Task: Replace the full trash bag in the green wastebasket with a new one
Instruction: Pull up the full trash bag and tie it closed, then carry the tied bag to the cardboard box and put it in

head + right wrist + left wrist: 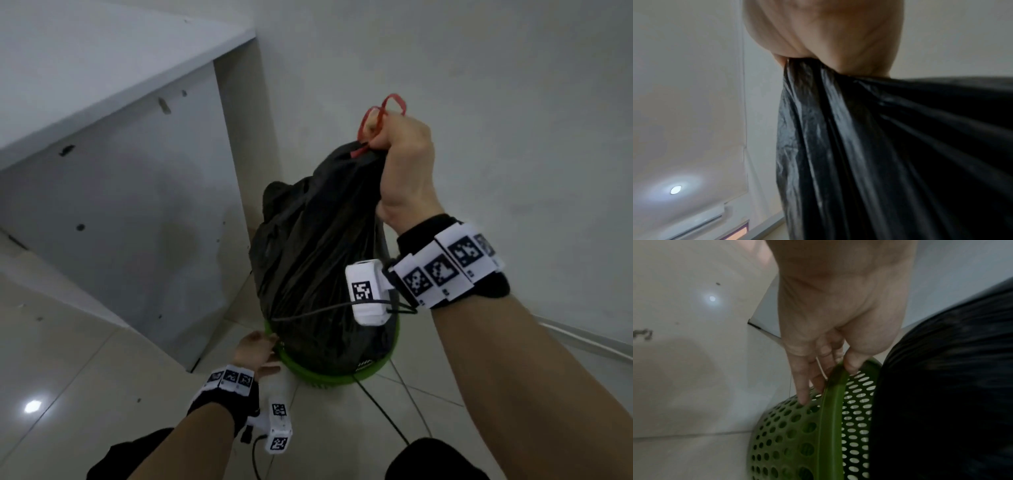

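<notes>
The full black trash bag (318, 260) stands half out of the green wastebasket (329, 371) on the floor, its gathered neck and red drawstring (380, 113) clenched in the right hand (402, 164). The left hand (830, 331) pinches the basket's rim, thumb inside and fingers outside. I would pull straight up while holding the rim down, so the basket stays put.

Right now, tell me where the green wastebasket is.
In the head view the green wastebasket stands low-centre on the tiled floor, right of the left hand gripping its rim, under the black trash bag.

Black wrist straps (448, 270) with white square-coded tags, white camera pods (368, 291), thin black cables (308, 313)
</notes>
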`<state>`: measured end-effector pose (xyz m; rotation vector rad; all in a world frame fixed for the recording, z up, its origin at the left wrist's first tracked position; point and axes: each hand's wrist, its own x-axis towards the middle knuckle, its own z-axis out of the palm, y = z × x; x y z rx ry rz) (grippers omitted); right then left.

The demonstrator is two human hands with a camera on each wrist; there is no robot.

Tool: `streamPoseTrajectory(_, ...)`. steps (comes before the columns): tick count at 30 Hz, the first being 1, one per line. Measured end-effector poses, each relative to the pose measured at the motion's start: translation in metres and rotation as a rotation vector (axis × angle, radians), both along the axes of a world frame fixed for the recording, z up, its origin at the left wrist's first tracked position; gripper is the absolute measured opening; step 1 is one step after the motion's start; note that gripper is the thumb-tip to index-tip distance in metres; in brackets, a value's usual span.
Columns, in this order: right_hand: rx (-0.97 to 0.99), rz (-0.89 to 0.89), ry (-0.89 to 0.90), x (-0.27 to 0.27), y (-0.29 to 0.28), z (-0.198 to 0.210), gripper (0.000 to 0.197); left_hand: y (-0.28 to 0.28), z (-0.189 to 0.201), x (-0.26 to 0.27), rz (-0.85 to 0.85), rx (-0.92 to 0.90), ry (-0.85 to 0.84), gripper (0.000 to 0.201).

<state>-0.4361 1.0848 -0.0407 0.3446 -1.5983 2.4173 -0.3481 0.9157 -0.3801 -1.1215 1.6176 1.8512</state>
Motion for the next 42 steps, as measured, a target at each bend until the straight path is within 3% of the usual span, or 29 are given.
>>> streamPoseTrajectory(3,0.115,0.107,0.046,0.008,-0.007,0.035,0.019,-0.004,0.029,0.012,-0.088,-0.165,-0.106,0.033)
streamPoseTrajectory(6,0.329,0.208,-0.007,0.022,-0.008,0.071,0.017,-0.018,0.070,0.043,-0.116,-0.163,-0.090,0.039)
streamPoseTrajectory(10,0.727,0.160,0.005,0.045,-0.013,0.117,0.054,-0.040,0.153,0.105,-0.147,-0.120,-0.146,0.027)
streamPoseTrajectory(13,0.801,0.110,-0.111,0.063,-0.017,0.142,0.063,-0.049,0.233,0.153,-0.196,-0.183,-0.157,0.012)
streamPoseTrajectory(17,0.982,0.232,-0.170,0.102,-0.016,0.172,0.056,-0.070,0.324,0.201,-0.172,-0.198,-0.141,0.016)
streamPoseTrajectory(21,0.973,0.435,-0.223,0.142,-0.039,0.180,0.054,-0.107,0.379,0.244,-0.011,-0.226,-0.102,0.023)
streamPoseTrajectory(24,0.975,0.568,-0.223,0.168,-0.076,0.176,0.052,-0.134,0.395,0.293,0.142,-0.255,-0.119,0.025)
streamPoseTrajectory(28,0.951,0.709,-0.194,0.203,-0.136,0.184,0.054,-0.157,0.397,0.385,0.217,-0.269,-0.245,0.026)
streamPoseTrajectory(32,0.962,0.795,-0.149,0.230,-0.202,0.197,0.052,-0.192,0.389,0.496,0.192,-0.165,-0.444,0.031)
streamPoseTrajectory(35,1.006,0.837,-0.136,0.246,-0.250,0.190,0.052,-0.231,0.388,0.548,0.144,-0.135,-0.563,0.032)
streamPoseTrajectory(38,1.070,0.885,-0.119,0.259,-0.303,0.174,0.054,-0.297,0.388,0.545,0.141,-0.174,-0.530,0.030)
streamPoseTrajectory(42,1.181,0.892,-0.088,0.276,-0.390,0.166,0.059,-0.412,0.405,0.483,0.203,-0.301,-0.230,0.025)
